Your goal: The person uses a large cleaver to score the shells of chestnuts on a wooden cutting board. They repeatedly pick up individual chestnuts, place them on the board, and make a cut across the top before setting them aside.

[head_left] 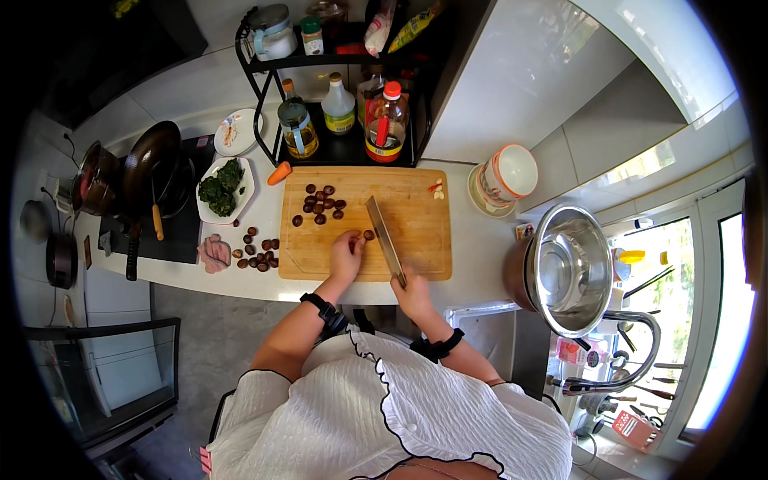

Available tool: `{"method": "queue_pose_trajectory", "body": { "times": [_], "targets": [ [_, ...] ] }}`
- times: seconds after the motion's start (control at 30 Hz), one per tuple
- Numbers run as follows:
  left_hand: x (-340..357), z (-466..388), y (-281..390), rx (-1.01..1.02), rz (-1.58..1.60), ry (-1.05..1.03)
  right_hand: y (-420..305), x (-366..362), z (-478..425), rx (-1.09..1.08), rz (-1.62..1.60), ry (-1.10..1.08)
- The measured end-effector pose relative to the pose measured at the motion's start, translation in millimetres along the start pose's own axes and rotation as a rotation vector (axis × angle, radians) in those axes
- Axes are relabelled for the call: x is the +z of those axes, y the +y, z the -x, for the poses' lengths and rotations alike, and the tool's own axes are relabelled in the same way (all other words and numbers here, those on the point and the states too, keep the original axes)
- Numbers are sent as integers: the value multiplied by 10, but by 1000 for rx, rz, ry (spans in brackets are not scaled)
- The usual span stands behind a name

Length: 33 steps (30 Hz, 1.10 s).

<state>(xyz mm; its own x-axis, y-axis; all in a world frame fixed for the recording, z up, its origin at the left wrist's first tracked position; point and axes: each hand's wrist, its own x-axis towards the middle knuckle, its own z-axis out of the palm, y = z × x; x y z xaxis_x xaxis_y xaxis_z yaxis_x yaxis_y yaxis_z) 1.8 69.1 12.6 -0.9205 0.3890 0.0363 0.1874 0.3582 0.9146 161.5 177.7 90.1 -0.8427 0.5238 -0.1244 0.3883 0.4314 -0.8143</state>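
Note:
My right hand grips the handle of a kitchen cleaver, its blade upright over a wooden cutting board. Just left of the blade, a single chestnut lies on the board, at the fingertips of my left hand; whether the fingers pinch it I cannot tell. Several brown chestnuts are grouped at the board's upper left. More chestnuts lie on the counter beside the board's left edge. Garlic cloves with bits of red chili rest in the upper right corner.
A carrot piece, a plate of dark leafy greens and a pink cloth sit left of the board. Behind it stands a black rack with bottles. Stacked bowls and a steel basin are at right; pans at left.

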Motion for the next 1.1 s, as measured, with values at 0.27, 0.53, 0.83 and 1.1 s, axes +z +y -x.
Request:
{"method": "queue_pose_trajectory", "body": {
  "times": [0.27, 0.53, 0.83, 1.1],
  "targets": [
    [-330, 152, -50, -90, 30, 38, -434, -135, -28, -101, -53, 11],
    [-472, 215, -220, -184, 194, 26, -404, -72, -63, -122, -57, 53],
    [-393, 124, -61, -105, 61, 37, -203, -7, -16, -95, -68, 65],
    [56, -468, 303, 184, -235, -109, -116, -124, 52, -8, -38, 98]
  ]
}}
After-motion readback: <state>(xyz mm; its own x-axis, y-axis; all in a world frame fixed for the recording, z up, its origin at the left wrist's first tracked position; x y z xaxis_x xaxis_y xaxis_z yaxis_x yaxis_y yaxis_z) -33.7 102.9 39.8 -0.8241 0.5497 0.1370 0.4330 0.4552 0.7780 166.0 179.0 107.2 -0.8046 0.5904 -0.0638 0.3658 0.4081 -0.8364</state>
